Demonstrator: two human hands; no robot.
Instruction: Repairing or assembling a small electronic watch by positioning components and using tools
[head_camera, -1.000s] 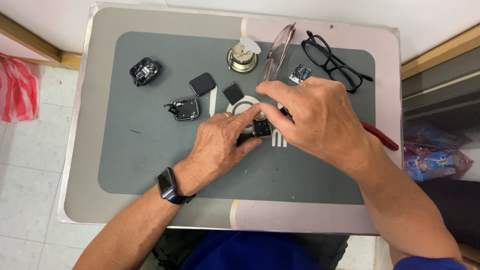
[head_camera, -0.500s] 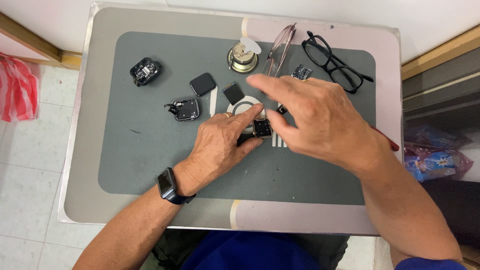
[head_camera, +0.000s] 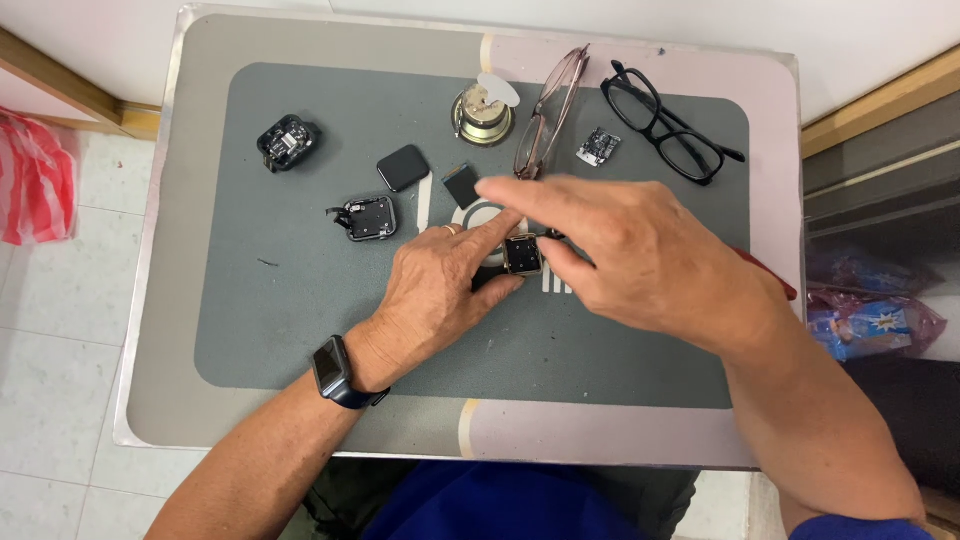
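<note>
Watch case, small and square, is being pinched at mat centre between left hand and right hand fingertips. Blue-and-red packet is lying right of table; red-striped bag is sitting left.

**Crowded beyond the grip, open mat before it**

Beyond the small square module pinched between the left hand and right hand, obstacles stand close: a black square chip, rounded black screen, opened watch case, brass round part and two pairs of glasses. Nearer the person, the grey mat lies bare, as does its left stretch.
</note>
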